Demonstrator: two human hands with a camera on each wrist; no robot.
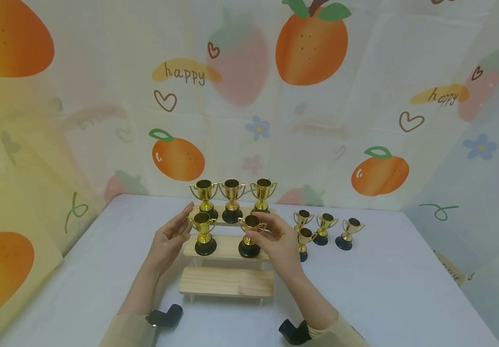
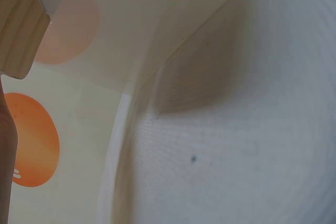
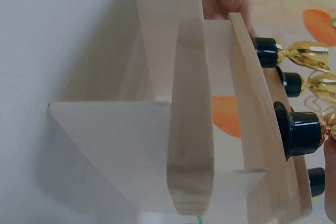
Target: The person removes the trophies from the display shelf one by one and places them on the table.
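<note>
A small gold trophy cup with a black base stands on the middle step of a wooden tiered stand. My right hand pinches it by the cup, thumb in front; in the right wrist view a fingertip meets its gold stem. At the left end of the stand is my left hand, its fingers fairly straight beside the upper steps; whether it touches the wood I cannot tell. Another trophy stands on the middle step's left side. Along the top step are three trophies.
Several more trophies stand on the white tabletop right of the stand, one partly behind my right hand. A fruit-print cloth hangs behind the table. Black wrist mounts sit on both wrists.
</note>
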